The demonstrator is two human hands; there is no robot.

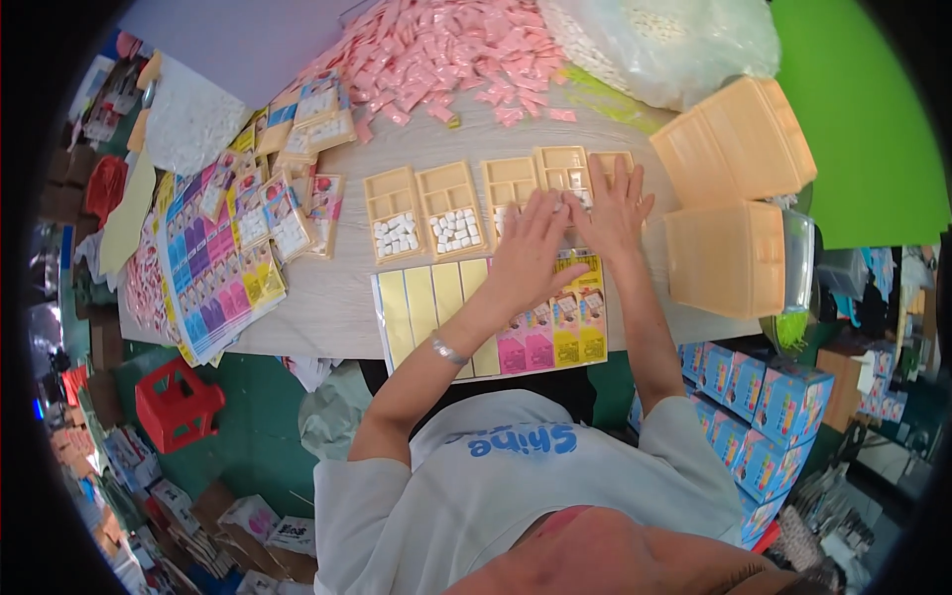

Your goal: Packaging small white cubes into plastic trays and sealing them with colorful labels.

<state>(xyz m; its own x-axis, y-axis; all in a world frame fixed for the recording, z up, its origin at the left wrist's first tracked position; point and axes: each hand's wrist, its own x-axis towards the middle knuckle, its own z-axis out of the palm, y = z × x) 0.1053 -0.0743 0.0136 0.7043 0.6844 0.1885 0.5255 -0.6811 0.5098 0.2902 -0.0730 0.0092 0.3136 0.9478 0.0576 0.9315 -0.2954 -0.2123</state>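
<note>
Several beige compartment trays stand in a row on the table. The leftmost tray (392, 188) and the tray beside it (446, 181) hold small white pieces (457, 230) in their lower compartments. My left hand (531, 248) lies with fingers spread over the lower part of the middle tray (509, 171). Fingers outstretched, my right hand (613, 208) reaches over the rightmost tray (610, 159), its thumb by the white pieces in the tray (562, 161) to its left. Both palms face down, hiding parts of these trays. Below, a printed card sheet (421, 297) lies partly under my left wrist.
Pink sachets (446, 50) are heaped at the back, beside a clear bag of white pieces (684, 45). Two stacks of beige trays (729, 260) stand at right. Packed trays (288, 223) and printed sheets (203, 268) lie left. A red stool (178, 402) and blue boxes (764, 426) flank the table.
</note>
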